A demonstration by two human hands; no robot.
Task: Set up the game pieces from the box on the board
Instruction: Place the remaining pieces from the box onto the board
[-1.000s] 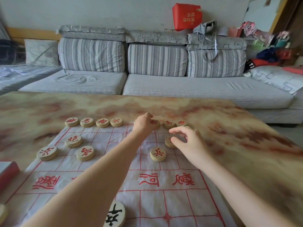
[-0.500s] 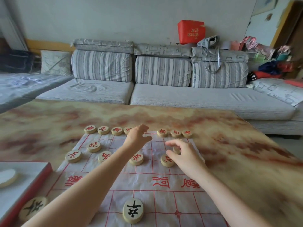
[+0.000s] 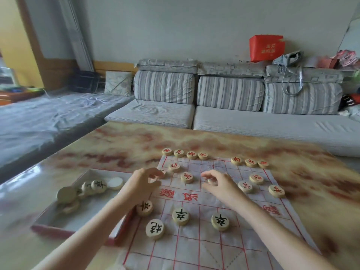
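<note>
ok so compared with 0.5 s back both hands have slid left and come off the far row. The left hand was up by the gap in the back rank. Now it's at the left edge of the board, curled fingertips on a half-hidden edge soldier; can't tell if that's a pinch or just a nudge. The right hand came across to the centre file, thumb and fingers pinched narrow on the middle soldier. The back rank still reads 4 red pieces, a 2-spot gap, then 3, so my guess is red's soldier row is being straightened and the gap gets filled after. The box touches the board's left edge, with spare pieces in its far corner. Tight spots: 1 black piece sits right where board meets box rim, just beside the left wrist, and the right-most soldier is on the sheet's very edge. Open room is the river band, the near rows, and bare table on the right.
</note>
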